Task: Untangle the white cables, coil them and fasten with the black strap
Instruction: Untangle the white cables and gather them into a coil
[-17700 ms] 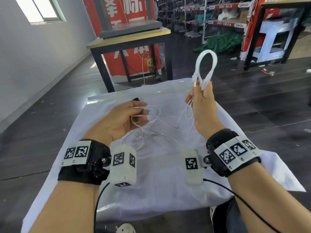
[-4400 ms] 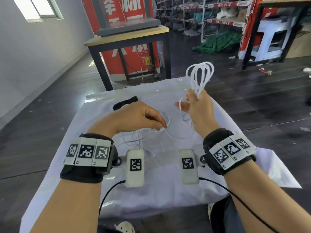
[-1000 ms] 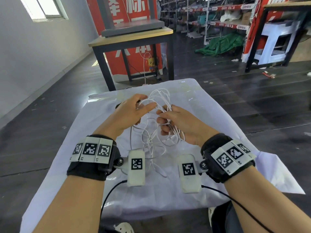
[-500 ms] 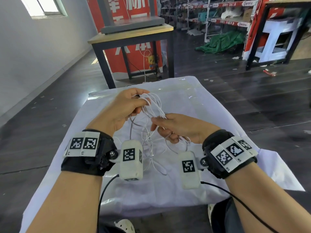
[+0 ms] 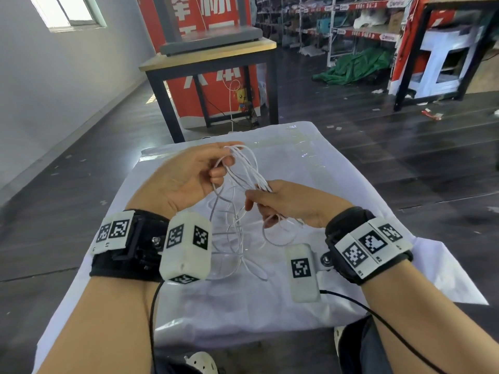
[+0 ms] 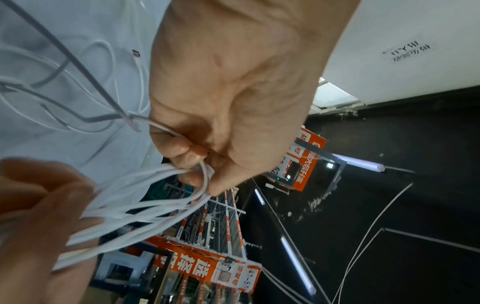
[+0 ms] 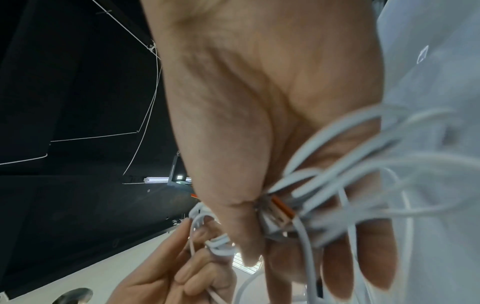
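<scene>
Two hands are working above a white cloth (image 5: pixel 337 190): the left hand (image 5: pixel 186 179) and right hand (image 5: pixel 291 203) are each pinching opposite ends of the looped cables (image 5: pixel 244 168), whose slack is trailing onto the cloth.

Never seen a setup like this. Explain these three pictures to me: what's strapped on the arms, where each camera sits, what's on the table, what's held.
No machine here: a person works bare-handed. The wide picture comes from a camera on the head. The other two come from the white camera boxes strapped to each wrist, looking along the palms.

A white cloth covers the table, with loose loops of cable lying on it. The left hand pinches one end of a bundle of white cables; the right hand has its grip on the other end, with a plug in its fingers. No black strap shows.
</scene>
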### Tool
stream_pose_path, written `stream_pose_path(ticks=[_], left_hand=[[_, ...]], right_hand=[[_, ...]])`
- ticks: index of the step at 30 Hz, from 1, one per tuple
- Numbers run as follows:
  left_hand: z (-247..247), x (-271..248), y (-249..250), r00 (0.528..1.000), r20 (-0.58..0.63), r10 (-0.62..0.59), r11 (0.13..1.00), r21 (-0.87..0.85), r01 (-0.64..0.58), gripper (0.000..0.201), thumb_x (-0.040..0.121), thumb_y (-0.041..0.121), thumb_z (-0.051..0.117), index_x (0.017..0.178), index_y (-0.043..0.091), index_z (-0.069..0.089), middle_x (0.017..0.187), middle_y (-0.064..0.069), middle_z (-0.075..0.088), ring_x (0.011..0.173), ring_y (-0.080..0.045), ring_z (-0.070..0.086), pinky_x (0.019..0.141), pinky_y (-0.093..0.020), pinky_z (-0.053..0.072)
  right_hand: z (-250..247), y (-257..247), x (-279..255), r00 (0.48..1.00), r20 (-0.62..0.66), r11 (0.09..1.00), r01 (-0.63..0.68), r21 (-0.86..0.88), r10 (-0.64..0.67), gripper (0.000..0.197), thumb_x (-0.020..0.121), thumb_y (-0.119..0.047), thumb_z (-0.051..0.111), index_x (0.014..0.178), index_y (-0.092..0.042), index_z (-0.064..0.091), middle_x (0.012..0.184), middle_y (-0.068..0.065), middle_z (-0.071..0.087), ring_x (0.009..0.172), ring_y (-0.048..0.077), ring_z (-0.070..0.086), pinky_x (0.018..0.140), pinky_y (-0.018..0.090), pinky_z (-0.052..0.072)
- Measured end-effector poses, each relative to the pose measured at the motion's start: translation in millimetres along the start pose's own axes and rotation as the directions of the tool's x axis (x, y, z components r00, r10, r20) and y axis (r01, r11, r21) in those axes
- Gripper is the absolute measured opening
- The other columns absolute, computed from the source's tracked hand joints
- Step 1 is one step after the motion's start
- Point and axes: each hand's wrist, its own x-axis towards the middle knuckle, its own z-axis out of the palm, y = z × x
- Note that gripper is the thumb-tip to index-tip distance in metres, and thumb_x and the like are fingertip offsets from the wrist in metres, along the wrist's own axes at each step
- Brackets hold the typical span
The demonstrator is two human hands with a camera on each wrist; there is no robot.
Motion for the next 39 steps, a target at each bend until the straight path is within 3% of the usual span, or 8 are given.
stream_pose_path(ticks=[5, 14, 17, 22, 27, 32, 36, 39], left_hand=[[17, 5, -4, 0.994, -0.086, 0.074, 0.978, 0.201, -0.056, 0.024, 0.101, 0.01, 0.042, 0.106, 0.004, 0.064, 0.073, -0.001, 0.048, 0.049, -0.003, 0.033, 0.046, -0.011, 0.03], [42, 2, -4, 0.97, -0.072, 0.231, 0.964, 0.151, -0.218, 0.025, 0.101, 0.011, 0.044, 0.107, 0.012, 0.068, 0.078, 0.0, 0.052, 0.058, -0.005, 0.038, 0.055, -0.013, 0.04], [45, 3, -5, 0.96, -0.08, 0.267, 0.96, 0.105, -0.259, 0.025, 0.099, 0.008, 0.046, 0.116, 0.011, 0.064, 0.085, -0.006, 0.052, 0.06, -0.004, 0.043, 0.06, -0.014, 0.043], [36, 2, 0, 0.944, -0.098, 0.316, 0.933, 0.21, -0.291, 0.034, 0.094, 0.0, 0.053, 0.121, 0.02, 0.059, 0.118, -0.003, 0.059, 0.078, -0.005, 0.065, 0.078, -0.018, 0.05], [45, 9, -9, 0.93, -0.16, 0.331, 0.939, 0.153, -0.308, 0.032, 0.094, -0.009, 0.045, 0.111, 0.012, 0.062, 0.115, -0.007, 0.057, 0.096, -0.012, 0.068, 0.086, -0.019, 0.051], [46, 13, -11, 0.921, -0.159, 0.356, 0.93, 0.155, -0.332, 0.025, 0.094, -0.007, 0.048, 0.11, 0.009, 0.06, 0.107, -0.006, 0.054, 0.1, -0.017, 0.068, 0.088, -0.023, 0.053], [34, 10, -10, 0.913, -0.261, 0.315, 0.864, 0.477, -0.162, 0.014, 0.094, 0.02, 0.059, 0.108, 0.018, 0.06, 0.106, 0.004, 0.06, 0.096, -0.014, 0.063, 0.083, -0.026, 0.054], [34, 5, -16, 0.99, -0.131, 0.05, 0.715, 0.697, 0.056, 0.023, 0.091, 0.044, 0.057, 0.097, 0.023, 0.062, 0.095, 0.01, 0.068, 0.076, -0.006, 0.066, 0.064, -0.021, 0.049]], right_hand=[[-2, 3, -1, 0.999, -0.022, 0.999, 0.034, -0.001, -0.034, 0.02, 0.097, -0.021, 0.055, 0.104, -0.008, 0.069, 0.08, 0.006, 0.067, 0.075, 0.015, 0.061, 0.08, 0.027, 0.053], [4, -5, 3, 0.982, -0.176, 0.98, 0.1, 0.171, -0.07, 0.007, 0.087, -0.026, 0.069, 0.088, -0.019, 0.066, 0.056, -0.005, 0.032, 0.048, 0.009, 0.029, 0.048, 0.02, 0.034], [0, -4, 4, 0.97, -0.229, 0.977, 0.123, 0.177, -0.08, 0.021, 0.089, -0.024, 0.066, 0.07, -0.02, 0.06, 0.052, -0.006, 0.032, 0.044, 0.008, 0.027, 0.045, 0.019, 0.029], [-15, -1, 0, 0.916, -0.396, 0.945, 0.185, 0.27, -0.066, 0.027, 0.096, -0.029, 0.055, 0.082, -0.011, 0.069, 0.054, -0.009, 0.044, 0.043, 0.008, 0.028, 0.048, 0.021, 0.027], [-9, -3, -1, 0.952, -0.3, 0.945, 0.158, 0.288, -0.067, 0.024, 0.099, -0.026, 0.05, 0.1, -0.014, 0.071, 0.09, -0.004, 0.075, 0.048, 0.007, 0.029, 0.048, 0.018, 0.03], [-6, 0, 1, 0.979, -0.184, 0.943, 0.141, 0.302, -0.088, 0.019, 0.095, -0.023, 0.056, 0.096, -0.01, 0.07, 0.056, -0.013, 0.057, 0.045, 0.005, 0.03, 0.048, 0.017, 0.03], [-8, 3, 7, 0.921, -0.382, 0.906, 0.22, 0.362, -0.071, 0.018, 0.096, -0.021, 0.056, 0.087, -0.013, 0.07, 0.071, -0.004, 0.049, 0.044, 0.005, 0.032, 0.049, 0.018, 0.032], [-12, 2, 8, 0.86, -0.506, 0.852, 0.311, 0.422, -0.063, 0.017, 0.096, -0.018, 0.055, 0.086, -0.011, 0.067, 0.075, -0.001, 0.048, 0.043, 0.004, 0.032, 0.045, 0.016, 0.031]])
